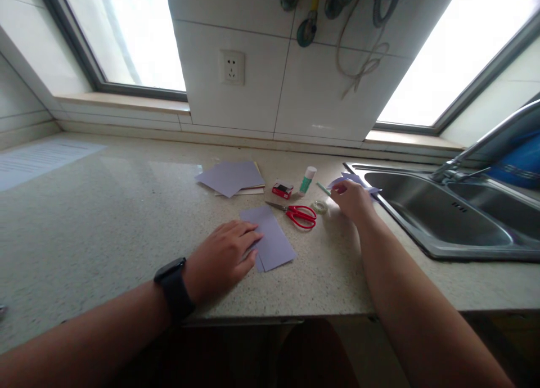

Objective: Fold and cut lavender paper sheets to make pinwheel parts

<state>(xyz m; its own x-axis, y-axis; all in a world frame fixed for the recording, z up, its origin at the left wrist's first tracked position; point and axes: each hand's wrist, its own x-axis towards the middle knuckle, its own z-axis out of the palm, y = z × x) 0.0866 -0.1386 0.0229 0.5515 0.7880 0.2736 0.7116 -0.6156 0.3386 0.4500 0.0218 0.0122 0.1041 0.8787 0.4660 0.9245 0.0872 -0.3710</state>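
Observation:
My left hand (225,256) lies flat with its fingers stretched over the left side of a folded or doubled pale purple sheet of paper (274,242). At the sink's near-left corner, my right hand (351,199) has its fingers closed around the end of a thin pale green stick (323,189), whose kind I cannot make out. Behind that hand are more purple paper pieces (354,178), partly hidden. Between the hands lie red-handled scissors (300,215), a roll of clear tape (319,207), a small red and black box (282,189) and an upright, slightly leaning glue stick (307,181).
A stack of purple and cream paper (236,177) lies toward the wall. The steel sink (422,230) with its tap (447,168) takes up the right side. At far left is a printed sheet (46,157). A wall socket (232,67) is above the counter (126,225).

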